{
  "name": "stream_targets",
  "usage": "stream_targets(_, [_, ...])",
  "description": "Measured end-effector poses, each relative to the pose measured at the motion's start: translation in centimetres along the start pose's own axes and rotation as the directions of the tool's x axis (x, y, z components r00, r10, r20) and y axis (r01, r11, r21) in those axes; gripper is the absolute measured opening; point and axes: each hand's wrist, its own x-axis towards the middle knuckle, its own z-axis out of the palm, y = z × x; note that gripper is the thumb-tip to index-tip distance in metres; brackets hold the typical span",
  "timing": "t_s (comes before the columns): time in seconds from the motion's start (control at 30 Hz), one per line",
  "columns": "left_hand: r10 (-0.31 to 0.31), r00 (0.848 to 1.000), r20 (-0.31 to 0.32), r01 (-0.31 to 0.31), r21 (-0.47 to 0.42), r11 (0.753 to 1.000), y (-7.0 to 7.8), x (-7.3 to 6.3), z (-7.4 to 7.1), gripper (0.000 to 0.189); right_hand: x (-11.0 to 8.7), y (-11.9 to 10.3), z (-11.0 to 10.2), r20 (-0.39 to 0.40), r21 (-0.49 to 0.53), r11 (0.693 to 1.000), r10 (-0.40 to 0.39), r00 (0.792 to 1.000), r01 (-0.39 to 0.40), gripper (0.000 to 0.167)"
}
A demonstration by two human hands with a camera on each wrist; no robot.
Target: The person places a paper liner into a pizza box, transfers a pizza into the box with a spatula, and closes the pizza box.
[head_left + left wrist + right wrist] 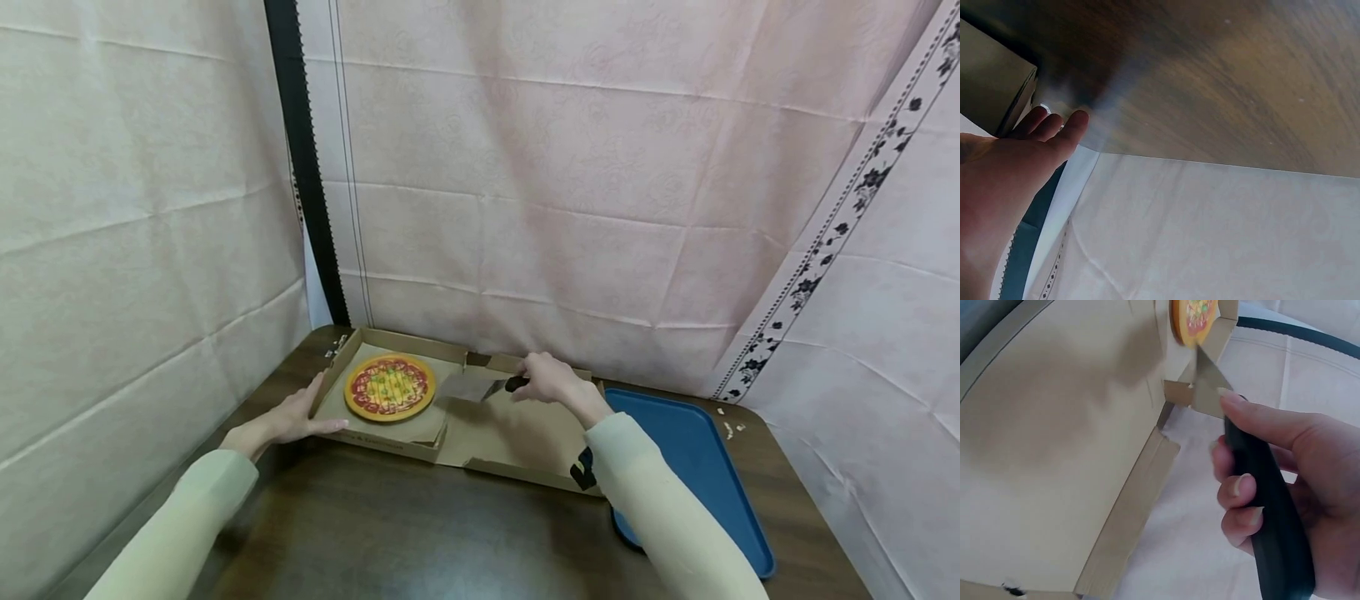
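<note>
A toy-like round pizza (390, 388) with an orange crust lies on paper inside an opened cardboard pizza box (382, 443). My right hand (551, 377) grips the black handle (1266, 506) of a pizza server, thumb along its top and fingers curled round it. The server's flat metal blade (463, 387) points left, its tip close to the pizza's right edge. At the box's left front corner, my left hand (288, 418) rests with fingers along the left wall and thumb at the front. Its fingers (1072, 128) look nearly straight in the left wrist view.
The box's lid (517, 437) lies folded open to the right, under my right hand. Beyond it a blue tray (697, 458) lies on the dark wooden table (420, 533), partly covered by my right sleeve. Pale cloth curtains (525, 167) hang behind and at both sides.
</note>
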Motion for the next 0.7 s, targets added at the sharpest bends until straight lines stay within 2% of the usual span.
stream_targets(0.17, [-0.007, 1.0, 0.006, 0.007, -0.007, 1.0, -0.1, 0.0, 0.2, 0.12, -0.9, 1.5, 0.2, -0.12, 0.032, 0.999, -0.021, 0.993, 0.025, 0.033])
stream_targets(0.4, [0.0, 1.0, 0.005, 0.0, -0.014, 1.0, 0.0, -0.2, 0.1, 0.119, -2.0, 3.4, 0.0, -0.254, 0.055, 0.997, -0.035, 0.967, 0.05, 0.042])
stream_targets(0.53, [0.013, 1.0, -0.002, -0.013, -0.017, 1.0, 0.1, -0.2, -0.2, 0.118, -2.6, 4.4, -0.1, -0.293, 0.061, 0.996, -0.051, 0.955, 0.072, 0.041])
stream_targets(0.7, [0.023, 1.0, -0.005, -0.023, -0.003, 1.0, 0.1, -0.1, -0.2, 0.118, -3.5, 5.6, -0.1, -0.296, 0.095, 0.994, -0.031, 0.955, 0.062, 0.04])
